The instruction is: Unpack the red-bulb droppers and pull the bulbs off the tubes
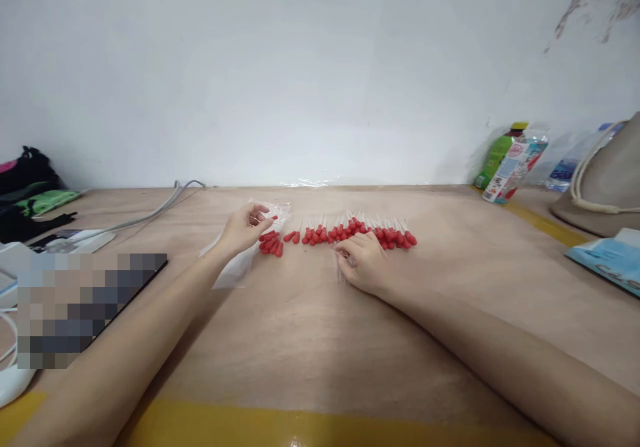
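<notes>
My left hand [246, 227] is closed, a small red rubber bulb [274, 218] pinched at its fingertips. Just below it lies a small heap of loose red bulbs [270, 243]. Clear plastic bags [235, 270] lie under and behind that hand. To the right, a row of droppers [397, 237] with red bulbs and thin clear stems pointing toward the wall stretches along the table. My right hand [363, 260] rests in front of this row, fingers pinched together; what they hold is too small to make out. Thin clear tubes [340, 275] show beneath its fingers.
A dark-edged flat device, blurred out [90, 307], lies at the left by a grey cable [145, 219] and black cloth [30, 187]. At the back right stand drink bottles [515, 163] and a beige bag [610, 173], with a blue packet [607, 260] nearer. A white wall [320, 87] closes the back.
</notes>
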Demonstrator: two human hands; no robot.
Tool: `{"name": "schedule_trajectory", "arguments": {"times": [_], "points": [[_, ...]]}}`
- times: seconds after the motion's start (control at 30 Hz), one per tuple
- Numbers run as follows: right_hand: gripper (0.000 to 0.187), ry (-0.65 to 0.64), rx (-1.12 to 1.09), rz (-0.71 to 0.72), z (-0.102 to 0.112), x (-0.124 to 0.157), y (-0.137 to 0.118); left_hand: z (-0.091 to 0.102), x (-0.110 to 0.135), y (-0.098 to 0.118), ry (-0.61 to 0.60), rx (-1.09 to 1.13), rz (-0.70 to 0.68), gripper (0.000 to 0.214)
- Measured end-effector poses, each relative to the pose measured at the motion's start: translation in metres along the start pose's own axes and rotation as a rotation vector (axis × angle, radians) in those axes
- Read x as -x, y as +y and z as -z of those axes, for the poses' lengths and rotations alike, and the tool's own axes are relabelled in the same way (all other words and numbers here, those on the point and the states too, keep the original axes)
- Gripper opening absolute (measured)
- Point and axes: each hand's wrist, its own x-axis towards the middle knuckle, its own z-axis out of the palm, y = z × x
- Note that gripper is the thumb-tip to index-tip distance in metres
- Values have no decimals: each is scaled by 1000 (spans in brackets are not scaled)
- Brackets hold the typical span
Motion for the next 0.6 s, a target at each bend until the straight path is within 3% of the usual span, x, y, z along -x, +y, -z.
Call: {"name": "schedule_trajectory", "arguments": {"times": [0.2, 0.3, 0.6], "points": [[18, -60, 93, 80, -2, 2, -4, 8, 0, 1, -120, -42, 47, 36], [16, -124, 40, 64, 2, 2, -8, 10, -1, -4, -98, -101, 60, 35], [52, -282, -15, 49, 7, 2, -10, 10, -2, -23, -94, -213, 83, 34]]}}
